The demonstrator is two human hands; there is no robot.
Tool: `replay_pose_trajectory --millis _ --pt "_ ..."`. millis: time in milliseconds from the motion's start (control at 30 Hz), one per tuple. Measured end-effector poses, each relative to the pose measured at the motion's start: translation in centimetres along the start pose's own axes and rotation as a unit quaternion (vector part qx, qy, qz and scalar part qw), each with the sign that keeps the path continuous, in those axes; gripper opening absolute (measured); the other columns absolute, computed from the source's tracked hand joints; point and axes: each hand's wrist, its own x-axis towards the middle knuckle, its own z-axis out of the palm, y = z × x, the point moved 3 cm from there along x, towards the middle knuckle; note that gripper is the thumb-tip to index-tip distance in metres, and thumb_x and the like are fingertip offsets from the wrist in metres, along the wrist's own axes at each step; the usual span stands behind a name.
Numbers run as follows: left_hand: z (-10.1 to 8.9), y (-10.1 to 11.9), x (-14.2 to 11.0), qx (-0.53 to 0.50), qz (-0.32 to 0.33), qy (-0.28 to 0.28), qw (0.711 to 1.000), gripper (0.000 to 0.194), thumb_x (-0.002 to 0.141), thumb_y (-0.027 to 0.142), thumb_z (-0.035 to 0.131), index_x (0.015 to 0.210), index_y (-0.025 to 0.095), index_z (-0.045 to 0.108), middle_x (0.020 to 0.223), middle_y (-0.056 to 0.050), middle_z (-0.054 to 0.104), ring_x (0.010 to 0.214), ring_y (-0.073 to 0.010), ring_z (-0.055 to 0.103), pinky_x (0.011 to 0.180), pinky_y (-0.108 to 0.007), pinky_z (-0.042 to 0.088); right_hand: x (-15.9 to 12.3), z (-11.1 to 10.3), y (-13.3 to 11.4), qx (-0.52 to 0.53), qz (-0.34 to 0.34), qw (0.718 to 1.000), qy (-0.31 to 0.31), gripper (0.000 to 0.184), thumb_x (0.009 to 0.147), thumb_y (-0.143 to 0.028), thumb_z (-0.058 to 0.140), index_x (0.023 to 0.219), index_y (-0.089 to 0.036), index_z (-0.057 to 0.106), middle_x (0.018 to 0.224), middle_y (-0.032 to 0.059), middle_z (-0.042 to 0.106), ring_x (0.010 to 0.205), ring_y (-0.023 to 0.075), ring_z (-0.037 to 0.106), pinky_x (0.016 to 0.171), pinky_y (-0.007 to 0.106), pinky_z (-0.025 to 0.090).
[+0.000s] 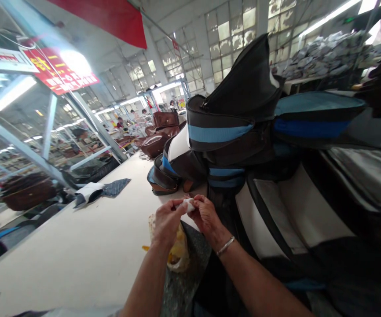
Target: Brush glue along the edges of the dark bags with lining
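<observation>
My left hand (166, 222) and my right hand (206, 218) meet above the table, both pinching one small white piece (188, 204) between their fingertips. A thin bracelet (225, 246) circles my right wrist. Under my left hand lies a crumpled yellow and white bag (178, 253) on a grey felt-like cloth (190, 264). Just beyond my hands rises a heap of black, white and blue bags (230, 132).
A long white table (78, 251) runs away to the left. On it lie a folded white and grey fabric piece (100, 190) and brown bags (159, 136) further back. A metal frame (52, 132) borders the left side. People work in the distance.
</observation>
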Motion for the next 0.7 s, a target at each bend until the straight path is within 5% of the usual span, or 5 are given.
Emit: replay_pose_trajectory --millis 167,300,433,700 --pt "-0.1 1.7 -1.3 -0.108 -0.006 -0.035 0.994 0.051 0.073 0.056 0.067 0.096 0.010 0.065 0.088 -0.010 0.070 0.073 -0.0175 0.065 0.068 -0.030 0.053 -2.1 1.2 -1.8 -0.010 -0.009 1.000 -0.025 0.038 0.065 -0.026 0.078 0.092 -0.021 0.051 0.079 -0.0011 0.058 0.063 0.0114 0.055 0.050 0.021 0.040" --pt "-1.1 3.0 -1.7 -0.089 0.023 -0.004 0.996 0.039 0.071 0.042 0.071 0.097 0.014 0.065 0.088 -0.007 0.069 0.077 -0.0191 0.064 0.075 -0.034 0.052 -3.9 1.6 -3.1 -0.060 -0.019 0.996 -0.062 0.038 0.075 -0.038 0.077 0.101 -0.022 0.055 0.076 -0.0035 0.057 0.058 0.0083 0.051 0.051 0.020 0.041" --pt "-1.0 4.8 -2.0 -0.056 0.073 0.019 0.996 0.029 0.068 0.026 0.072 0.095 0.018 0.067 0.092 -0.005 0.069 0.090 -0.0210 0.062 0.089 -0.037 0.048 -4.9 1.7 -3.5 -0.128 0.018 0.984 -0.124 0.037 0.073 -0.043 0.082 0.086 -0.014 0.063 0.063 -0.0021 0.056 0.046 0.0069 0.044 0.041 0.020 0.029" --pt "1.2 6.9 -4.4 -0.202 0.059 -0.023 0.977 0.050 0.074 0.038 0.067 0.115 0.021 0.044 0.123 -0.012 0.064 0.103 -0.0208 0.066 0.088 -0.035 0.054 -5.4 2.0 -4.7 -0.060 0.037 0.982 -0.173 0.052 0.075 -0.068 0.066 0.091 -0.018 0.062 0.066 -0.0028 0.052 0.047 0.0057 0.031 0.044 0.020 0.027"
